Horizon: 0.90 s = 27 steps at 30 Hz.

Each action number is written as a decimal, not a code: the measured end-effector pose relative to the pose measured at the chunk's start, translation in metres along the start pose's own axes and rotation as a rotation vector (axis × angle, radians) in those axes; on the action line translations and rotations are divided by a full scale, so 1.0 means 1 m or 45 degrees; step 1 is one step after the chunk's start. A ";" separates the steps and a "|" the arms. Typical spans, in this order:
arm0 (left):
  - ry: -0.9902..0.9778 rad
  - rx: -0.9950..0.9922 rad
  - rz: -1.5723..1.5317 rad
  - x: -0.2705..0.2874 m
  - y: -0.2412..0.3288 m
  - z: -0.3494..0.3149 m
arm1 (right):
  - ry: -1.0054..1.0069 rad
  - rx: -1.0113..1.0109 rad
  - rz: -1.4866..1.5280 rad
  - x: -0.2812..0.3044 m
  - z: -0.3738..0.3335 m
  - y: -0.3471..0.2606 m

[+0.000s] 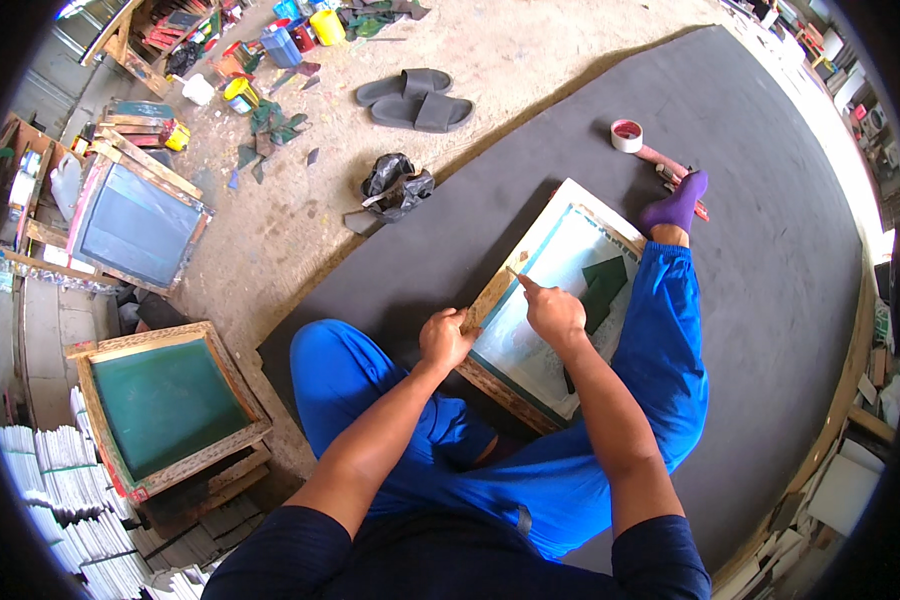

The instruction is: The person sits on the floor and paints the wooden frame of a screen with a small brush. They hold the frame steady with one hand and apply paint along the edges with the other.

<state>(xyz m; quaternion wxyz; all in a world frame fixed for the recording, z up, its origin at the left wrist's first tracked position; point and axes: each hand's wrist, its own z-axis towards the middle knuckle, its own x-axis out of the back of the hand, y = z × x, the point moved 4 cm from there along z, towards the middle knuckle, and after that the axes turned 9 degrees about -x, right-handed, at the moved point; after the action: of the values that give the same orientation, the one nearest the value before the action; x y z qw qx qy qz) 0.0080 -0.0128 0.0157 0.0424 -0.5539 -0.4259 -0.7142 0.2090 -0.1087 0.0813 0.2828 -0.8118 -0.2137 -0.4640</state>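
Note:
A wooden screen-printing frame (513, 398) with pale, whitish mesh lies tilted across my lap. A dark green scrap (602, 282) rests on the mesh, right of my right hand. My left hand (447, 342) is closed around the frame's left rail, near its middle. Over the same rail, a little farther away, my right hand (554, 308) is closed, with thumb and forefinger near the wood. A small, thin tip shows at those fingers, too small to name. My right forearm covers part of the near mesh.
A tape roll (626, 136) and a reddish-handled tool (662, 160) lie by my purple-socked foot on the dark mat (770, 300). Black sandals (425, 110) and a black plastic bag (398, 187) sit beyond its left edge. Another framed screen (170, 395), green, stands left.

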 end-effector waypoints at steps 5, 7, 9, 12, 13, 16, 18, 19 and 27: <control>0.061 -0.035 0.051 -0.007 -0.002 -0.001 | -0.068 0.091 0.734 -0.035 0.020 0.025; 0.068 -0.056 0.044 -0.005 -0.002 -0.001 | -0.061 0.019 0.593 -0.033 0.017 0.029; 0.032 -0.036 0.029 0.000 -0.006 -0.001 | -0.064 0.012 0.546 -0.032 0.016 0.023; 0.016 -0.047 -0.006 -0.001 0.000 0.003 | -0.106 0.059 0.677 -0.041 0.026 0.041; 0.079 -0.097 0.019 -0.003 -0.001 0.002 | -0.159 0.074 0.787 -0.045 0.031 0.044; 0.104 -0.142 0.033 -0.009 -0.007 0.001 | -0.063 0.182 0.761 -0.050 0.035 0.049; 0.099 -0.146 0.039 -0.008 -0.012 0.001 | -0.044 0.168 0.524 -0.035 0.026 0.037; 0.112 -0.151 0.050 -0.008 -0.016 0.000 | -0.100 0.108 0.354 -0.017 0.014 0.021; 0.040 -0.136 0.069 -0.008 0.000 0.004 | -0.044 0.302 0.878 -0.069 0.058 0.063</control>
<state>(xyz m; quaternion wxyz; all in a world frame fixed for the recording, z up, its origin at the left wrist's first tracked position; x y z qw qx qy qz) 0.0134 -0.0133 0.0094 0.0389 -0.5554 -0.3712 -0.7431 0.2512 -0.1240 -0.0191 0.5114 -0.8054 0.0156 -0.2994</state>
